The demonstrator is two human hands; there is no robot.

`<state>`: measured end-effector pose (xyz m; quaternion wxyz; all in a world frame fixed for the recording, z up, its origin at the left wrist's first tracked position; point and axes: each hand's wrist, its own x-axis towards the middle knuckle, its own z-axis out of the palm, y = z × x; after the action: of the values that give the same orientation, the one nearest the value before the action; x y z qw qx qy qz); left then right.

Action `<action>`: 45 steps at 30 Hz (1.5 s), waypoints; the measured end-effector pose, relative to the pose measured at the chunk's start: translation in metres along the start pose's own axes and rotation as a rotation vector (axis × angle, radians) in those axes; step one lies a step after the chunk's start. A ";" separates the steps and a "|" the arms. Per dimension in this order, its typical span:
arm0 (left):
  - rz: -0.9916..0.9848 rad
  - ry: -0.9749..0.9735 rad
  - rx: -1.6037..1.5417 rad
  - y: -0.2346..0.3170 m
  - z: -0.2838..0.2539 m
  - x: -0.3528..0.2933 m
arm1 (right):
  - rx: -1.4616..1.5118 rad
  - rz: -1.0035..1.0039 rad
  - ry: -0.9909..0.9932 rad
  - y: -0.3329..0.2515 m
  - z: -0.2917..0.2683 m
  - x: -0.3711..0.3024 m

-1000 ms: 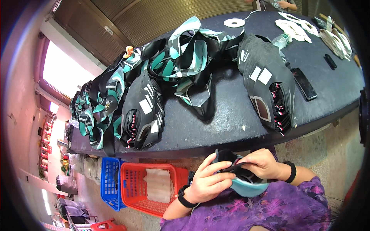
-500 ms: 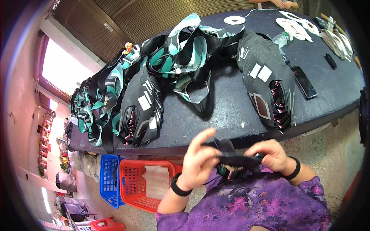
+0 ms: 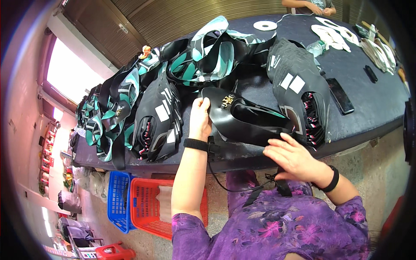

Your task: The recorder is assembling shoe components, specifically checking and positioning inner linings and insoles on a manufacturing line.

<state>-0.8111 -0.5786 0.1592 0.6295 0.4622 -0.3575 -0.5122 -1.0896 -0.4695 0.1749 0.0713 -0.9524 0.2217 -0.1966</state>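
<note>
A black shoe upper (image 3: 242, 128) with a gold ornament (image 3: 227, 101) near one end lies at the table's front edge, between two stacks. My left hand (image 3: 200, 119) is closed on its ornamented end. Near the other end is my right hand (image 3: 292, 158), fingers stretched out and holding nothing; whether its fingertips touch the upper I cannot tell. Left of it stands a stack of dark grey uppers (image 3: 161, 113) with white labels, and a larger similar stack (image 3: 284, 63) stands to the right. Behind lies a heap of linked black and teal uppers (image 3: 221, 60).
On the dark table (image 3: 362, 93) lie a phone (image 3: 340, 96), a plastic bottle (image 3: 316, 47), a white tape roll (image 3: 264, 26) and white pieces (image 3: 331, 37). Blue (image 3: 119, 201) and red baskets (image 3: 145, 208) stand below at left. A person's hands (image 3: 320, 9) show across the table.
The upper, previously held folded close to my body, now lies opened out on the table. My left hand has reached forward with it; the right hand has moved slightly down and left, fingers spread.
</note>
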 end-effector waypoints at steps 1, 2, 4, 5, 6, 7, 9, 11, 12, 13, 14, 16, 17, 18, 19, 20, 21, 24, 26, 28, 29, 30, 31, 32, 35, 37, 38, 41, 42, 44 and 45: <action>-0.002 -0.004 -0.003 -0.005 -0.003 0.005 | -0.021 -0.002 0.004 0.006 -0.002 -0.001; 0.014 -0.019 0.025 -0.009 -0.006 0.009 | -0.043 -0.004 0.008 0.012 -0.005 0.000; 0.032 -0.038 0.049 -0.014 -0.010 0.016 | -0.067 -0.004 -0.005 0.023 -0.012 0.001; 0.022 -0.031 0.073 -0.015 -0.013 0.018 | -0.072 0.003 -0.010 0.028 -0.020 0.003; 0.010 -0.021 0.100 -0.017 -0.016 0.019 | -0.072 0.009 -0.015 0.030 -0.026 0.006; -0.018 -0.011 0.089 -0.018 -0.019 0.019 | -0.122 -0.008 -0.052 0.032 -0.028 0.006; -0.031 -0.013 0.090 -0.018 -0.020 0.022 | -0.169 -0.036 -0.111 0.040 -0.026 0.009; -0.022 -0.023 0.104 -0.017 -0.017 0.020 | -0.225 -0.083 -0.120 0.051 -0.015 0.011; -0.021 -0.024 0.103 -0.017 -0.016 0.016 | -0.227 -0.083 -0.120 0.056 -0.012 0.012; 0.087 0.007 0.195 -0.018 -0.015 0.011 | -0.208 -0.107 -0.120 0.061 -0.010 0.014; 0.196 0.040 0.287 -0.018 -0.016 0.004 | -0.190 -0.133 -0.121 0.064 -0.010 0.016; 0.436 0.140 0.529 -0.014 -0.011 -0.014 | -0.177 -0.152 -0.120 0.066 -0.012 0.018; 0.574 0.221 0.590 -0.016 -0.013 -0.026 | -0.090 -0.175 -0.137 0.065 -0.011 0.019; 0.711 0.291 0.648 -0.011 -0.002 -0.043 | -0.005 -0.186 -0.152 0.067 -0.012 0.016; 0.605 0.250 0.535 -0.008 -0.003 -0.062 | 0.090 -0.213 -0.136 0.063 -0.015 0.016; 0.497 0.211 0.425 -0.010 -0.008 -0.082 | 0.144 -0.233 -0.128 0.058 -0.019 0.017; 0.374 -0.045 0.163 -0.019 -0.022 -0.103 | 0.203 -0.238 -0.094 0.052 -0.019 0.017; -0.157 -0.329 -0.123 -0.040 -0.027 -0.162 | 0.401 -0.278 0.043 0.036 -0.010 0.028; -0.223 -0.303 -0.316 -0.048 -0.002 -0.182 | 0.451 -0.218 0.065 0.022 -0.005 0.033; -0.244 -0.328 -0.454 -0.053 0.010 -0.183 | 0.468 -0.197 0.084 0.014 0.004 0.033; -0.260 -0.358 -0.595 -0.054 0.013 -0.182 | 0.523 -0.150 0.120 0.010 0.008 0.032; -0.259 -0.360 -0.594 -0.054 0.013 -0.178 | 0.573 -0.101 0.159 0.008 0.012 0.033; -0.237 -0.365 -0.665 -0.055 0.013 -0.174 | 0.573 -0.069 0.189 0.006 0.016 0.031; -0.215 -0.372 -0.736 -0.056 0.014 -0.170 | 0.570 -0.068 0.192 0.006 0.017 0.030; -0.247 -0.359 -0.949 -0.058 0.018 -0.166 | 0.521 -0.005 0.190 0.005 0.017 0.023; -0.303 -0.322 -1.129 -0.061 0.019 -0.163 | 0.629 0.014 0.215 0.005 0.018 0.021; -0.305 -0.324 -1.129 -0.062 0.018 -0.158 | 0.627 0.016 0.217 0.004 0.018 0.020; -0.506 -0.570 -1.050 -0.070 0.013 -0.143 | 0.670 0.044 0.246 -0.002 0.016 0.016; -0.525 -0.452 -0.817 -0.067 0.019 -0.145 | 0.671 0.047 0.247 -0.002 0.018 0.013; -0.509 -0.419 -0.764 -0.066 0.023 -0.145 | 0.626 0.052 0.246 -0.001 0.021 0.007; -0.511 -0.421 -0.761 -0.062 0.027 -0.144 | 0.636 0.021 0.239 0.000 0.021 0.005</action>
<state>-0.8873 -0.4468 0.1125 0.5222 0.1591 -0.1401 -0.8261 -1.0767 -0.4707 0.1577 0.3403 -0.8503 0.1658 -0.3656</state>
